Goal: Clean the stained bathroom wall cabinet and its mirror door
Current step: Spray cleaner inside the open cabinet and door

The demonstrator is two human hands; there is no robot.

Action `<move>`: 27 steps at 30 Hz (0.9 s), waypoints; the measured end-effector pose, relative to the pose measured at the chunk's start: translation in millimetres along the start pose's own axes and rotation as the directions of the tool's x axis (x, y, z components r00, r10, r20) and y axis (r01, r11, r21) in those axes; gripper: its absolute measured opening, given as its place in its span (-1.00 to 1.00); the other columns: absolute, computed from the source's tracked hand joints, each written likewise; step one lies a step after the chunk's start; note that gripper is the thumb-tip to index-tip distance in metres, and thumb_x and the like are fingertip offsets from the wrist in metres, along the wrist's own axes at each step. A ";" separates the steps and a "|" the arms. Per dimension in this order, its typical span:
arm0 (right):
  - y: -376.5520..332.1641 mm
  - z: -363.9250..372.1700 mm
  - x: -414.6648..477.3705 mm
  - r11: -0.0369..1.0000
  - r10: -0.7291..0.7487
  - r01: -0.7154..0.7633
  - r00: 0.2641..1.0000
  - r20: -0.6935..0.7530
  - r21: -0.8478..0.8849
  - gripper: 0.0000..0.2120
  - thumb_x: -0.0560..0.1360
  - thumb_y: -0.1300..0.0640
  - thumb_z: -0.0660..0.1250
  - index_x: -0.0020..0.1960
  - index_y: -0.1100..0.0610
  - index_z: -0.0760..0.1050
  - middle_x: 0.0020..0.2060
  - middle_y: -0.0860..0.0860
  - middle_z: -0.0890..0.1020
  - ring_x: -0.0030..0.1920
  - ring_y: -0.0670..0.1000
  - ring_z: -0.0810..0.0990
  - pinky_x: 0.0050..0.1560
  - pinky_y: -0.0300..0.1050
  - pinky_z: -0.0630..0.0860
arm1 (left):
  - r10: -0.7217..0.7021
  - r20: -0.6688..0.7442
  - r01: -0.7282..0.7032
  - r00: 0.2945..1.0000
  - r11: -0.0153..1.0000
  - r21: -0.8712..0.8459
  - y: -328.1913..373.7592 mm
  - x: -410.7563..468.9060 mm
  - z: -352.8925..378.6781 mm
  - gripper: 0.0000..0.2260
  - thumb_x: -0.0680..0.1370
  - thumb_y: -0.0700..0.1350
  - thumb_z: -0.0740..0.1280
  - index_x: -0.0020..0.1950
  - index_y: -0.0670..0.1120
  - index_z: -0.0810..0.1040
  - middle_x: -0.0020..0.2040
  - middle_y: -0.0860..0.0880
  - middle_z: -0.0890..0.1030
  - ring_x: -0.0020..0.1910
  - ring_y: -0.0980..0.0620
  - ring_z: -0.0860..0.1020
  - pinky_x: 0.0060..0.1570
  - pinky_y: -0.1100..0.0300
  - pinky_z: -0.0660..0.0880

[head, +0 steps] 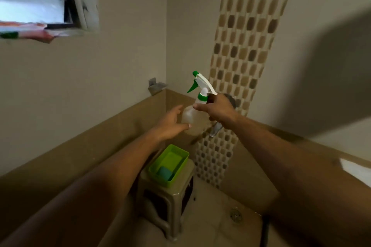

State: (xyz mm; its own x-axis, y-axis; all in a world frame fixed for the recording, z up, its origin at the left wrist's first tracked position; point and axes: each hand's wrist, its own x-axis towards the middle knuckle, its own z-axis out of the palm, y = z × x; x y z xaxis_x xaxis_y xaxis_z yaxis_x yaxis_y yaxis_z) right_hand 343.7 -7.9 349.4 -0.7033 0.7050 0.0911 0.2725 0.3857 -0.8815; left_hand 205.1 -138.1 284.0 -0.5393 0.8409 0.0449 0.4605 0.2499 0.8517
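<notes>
Spray bottle [189, 115] held mid-frame, before the far corner.
Right hand [215, 109] grips its neck; left hand [172, 124] spread wide beside the body, contact unclear. Below: green basket [178, 170] with teal sponge [165, 172] on stool [180, 188].

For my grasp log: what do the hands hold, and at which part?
The right hand grips the spray bottle at its neck, just under its green collar. The left hand is open beside the bottle's body.
</notes>
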 end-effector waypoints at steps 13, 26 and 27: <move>167.0 106.7 152.3 0.994 0.105 -0.108 0.990 0.098 0.017 -0.76 0.44 0.09 0.59 0.07 0.11 0.67 -0.16 -0.01 0.71 -0.14 -0.02 0.66 -0.12 -0.07 0.57 | -0.385 0.131 0.407 0.914 0.853 -0.327 -153.3 122.0 47.4 -0.56 0.70 -0.08 0.25 0.58 0.02 0.30 0.40 0.00 0.51 0.21 0.08 0.53 0.09 0.12 0.49; 313.8 195.6 223.2 0.964 0.246 -0.255 0.963 0.107 0.082 -0.85 0.44 0.09 0.58 -0.08 -0.04 0.62 -0.42 -0.21 0.54 -0.33 -0.15 0.48 -0.29 -0.22 0.36 | -0.555 0.238 0.581 0.797 0.596 -0.555 -284.8 202.7 109.2 -0.34 0.63 0.39 0.00 0.61 0.05 0.28 0.51 -0.07 0.44 0.27 -0.04 0.54 0.29 -0.12 0.47; 323.6 202.9 227.0 0.961 0.257 -0.266 0.960 0.110 0.080 -0.85 0.44 0.08 0.57 -0.06 -0.04 0.62 -0.47 -0.24 0.52 -0.37 -0.21 0.46 -0.30 -0.24 0.34 | -0.560 0.244 0.586 0.792 0.583 -0.563 -296.0 207.5 113.4 -0.35 0.64 0.38 -0.01 0.61 0.04 0.27 0.51 -0.07 0.44 0.25 -0.03 0.53 0.31 -0.13 0.46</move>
State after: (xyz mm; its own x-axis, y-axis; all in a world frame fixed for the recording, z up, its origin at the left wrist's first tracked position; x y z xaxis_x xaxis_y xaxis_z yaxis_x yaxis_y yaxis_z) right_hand 138.9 156.2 -9.2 -0.6773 0.7108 -0.1897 0.3963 0.1352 -0.9081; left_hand 36.9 16.9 -18.0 -0.5128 0.6427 -0.5691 -0.4442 0.3686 0.8166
